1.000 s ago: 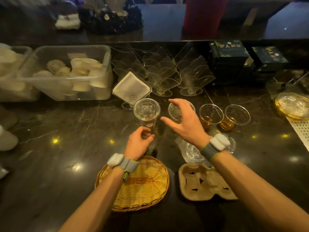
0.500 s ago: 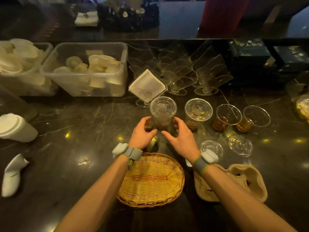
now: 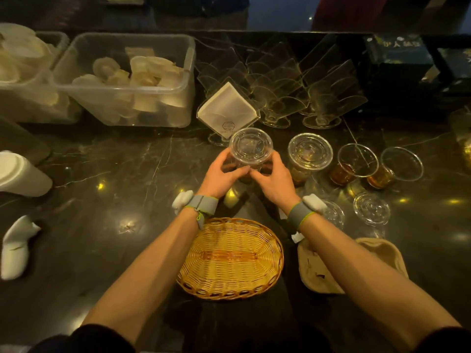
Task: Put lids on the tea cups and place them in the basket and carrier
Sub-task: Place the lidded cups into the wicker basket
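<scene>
Left hand (image 3: 222, 173) and right hand (image 3: 272, 177) clasp the lidded cup (image 3: 251, 152), upright at frame centre; the basket (image 3: 230, 258) lies directly below it.

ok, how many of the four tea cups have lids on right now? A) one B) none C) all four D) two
D: the cup held in both hands and the cup beside it are lidded; the two cups to the right are open, with two loose lids on the counter.
</scene>
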{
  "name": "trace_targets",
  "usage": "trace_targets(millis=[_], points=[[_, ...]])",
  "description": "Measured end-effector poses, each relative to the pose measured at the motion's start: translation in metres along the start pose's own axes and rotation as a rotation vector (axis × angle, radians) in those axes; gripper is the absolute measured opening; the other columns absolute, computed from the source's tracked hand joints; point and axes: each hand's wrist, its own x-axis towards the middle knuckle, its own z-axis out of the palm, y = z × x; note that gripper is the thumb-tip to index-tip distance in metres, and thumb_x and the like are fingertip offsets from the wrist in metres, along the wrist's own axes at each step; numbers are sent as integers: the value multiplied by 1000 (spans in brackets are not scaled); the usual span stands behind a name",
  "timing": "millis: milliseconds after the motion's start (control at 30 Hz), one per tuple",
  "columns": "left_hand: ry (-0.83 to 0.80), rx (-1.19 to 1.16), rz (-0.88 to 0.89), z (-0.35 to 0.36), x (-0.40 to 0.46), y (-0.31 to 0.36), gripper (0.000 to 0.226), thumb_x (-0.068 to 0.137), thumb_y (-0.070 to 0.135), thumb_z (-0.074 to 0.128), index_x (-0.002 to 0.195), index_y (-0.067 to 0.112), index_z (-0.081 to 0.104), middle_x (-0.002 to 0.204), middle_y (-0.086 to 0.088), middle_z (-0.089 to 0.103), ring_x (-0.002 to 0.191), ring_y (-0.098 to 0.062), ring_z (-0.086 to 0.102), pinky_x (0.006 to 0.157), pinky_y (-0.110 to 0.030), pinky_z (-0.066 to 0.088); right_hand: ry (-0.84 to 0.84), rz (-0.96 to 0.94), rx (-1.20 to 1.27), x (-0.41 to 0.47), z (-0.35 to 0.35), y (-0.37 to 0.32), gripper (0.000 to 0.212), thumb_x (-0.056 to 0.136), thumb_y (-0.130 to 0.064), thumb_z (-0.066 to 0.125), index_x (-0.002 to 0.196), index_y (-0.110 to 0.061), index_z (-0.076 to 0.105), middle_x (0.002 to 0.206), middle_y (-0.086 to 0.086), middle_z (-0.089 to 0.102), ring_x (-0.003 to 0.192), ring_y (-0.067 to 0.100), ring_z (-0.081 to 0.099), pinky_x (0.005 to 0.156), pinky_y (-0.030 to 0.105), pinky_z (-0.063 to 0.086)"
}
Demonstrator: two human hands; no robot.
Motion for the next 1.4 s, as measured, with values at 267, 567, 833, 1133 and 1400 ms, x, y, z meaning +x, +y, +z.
trace_targets(millis=[267,567,833,1133,1400], points=[[34,-27,79,-15,-27,1,64,73,21,84,126,37,54,126,2,63,120,-12,60,105,-43,48,-35,-55,19,-20,4,-8,66,81,-34,79,137,-29,45,122,-11,61,109,-4,58,93,29,56],[93,-50,142,-28,-79,9,60,70,27,84,120,44,54,126,2,62,119,-12,60,103,-35,49,-92,-137,76,-57,11,-27,61,78,-41,79,130,-33,48,125,-7,62,115,5,60,98,35,54],[161,-67,166,-38,-126,-1,66,77,11,82,133,22,50,131,-4,59,119,-13,59,93,-22,52,-149,-185,99,-95,21,-38,60,74,-46,80,125,-33,50,120,-12,63,112,1,61,95,33,56],[219,-101,172,-48,-178,-30,69,66,33,89,125,38,54,129,5,61,122,-11,59,102,-39,51,-216,-220,112,-138,37,-35,58,75,-41,81,122,-43,47,124,-14,60,117,3,59,93,25,54],[256,-95,180,-55,-207,-40,72,66,40,90,128,41,54,130,10,61,125,-12,58,100,-34,52,-253,-244,81,-160,43,-37,63,74,-41,82,121,-47,41,125,-15,57,117,-1,56,90,16,52]])
